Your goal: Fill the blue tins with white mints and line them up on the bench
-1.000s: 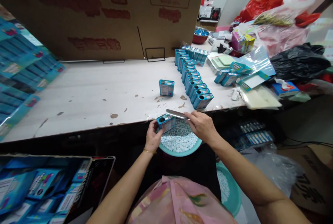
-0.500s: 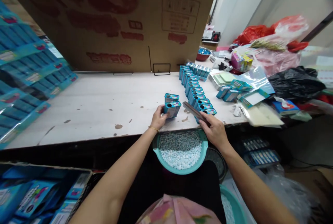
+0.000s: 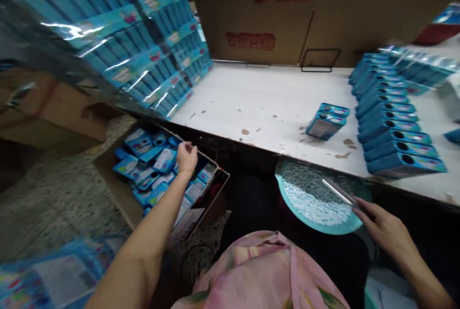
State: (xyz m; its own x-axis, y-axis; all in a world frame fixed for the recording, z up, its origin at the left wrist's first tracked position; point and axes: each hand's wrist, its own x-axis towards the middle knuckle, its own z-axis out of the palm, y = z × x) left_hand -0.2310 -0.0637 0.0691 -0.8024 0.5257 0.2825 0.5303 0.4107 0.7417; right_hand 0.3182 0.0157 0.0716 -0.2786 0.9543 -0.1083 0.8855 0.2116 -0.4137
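My left hand [image 3: 187, 156] is over an open cardboard carton [image 3: 115, 191] at lower left, its fingers loosely bent and apart, with nothing seen in them. Beneath it lie jumbled small blue printed boxes [image 3: 163, 159]. My right hand [image 3: 386, 225] grips a narrow, shiny, trough-like scoop [image 3: 339, 191], held tilted above a turquoise basin [image 3: 319, 228]. The basin holds many small pale pellets [image 3: 316, 203]. Two blue boxes [image 3: 325, 124] stand together on the white table, apart from both hands.
A long row of blue boxes [image 3: 391, 122] stands on the right of the white table [image 3: 230, 98]. Plastic-wrapped stacks of blue packs [image 3: 132, 40] rise at left. A large cardboard box [image 3: 262, 17] forms the back. A blue printed bag [image 3: 61, 275] lies at lower left.
My left hand has let go of the blue box on the table and moved left and down to the carton. My right hand has lowered the scoop over the basin. The view has turned left.
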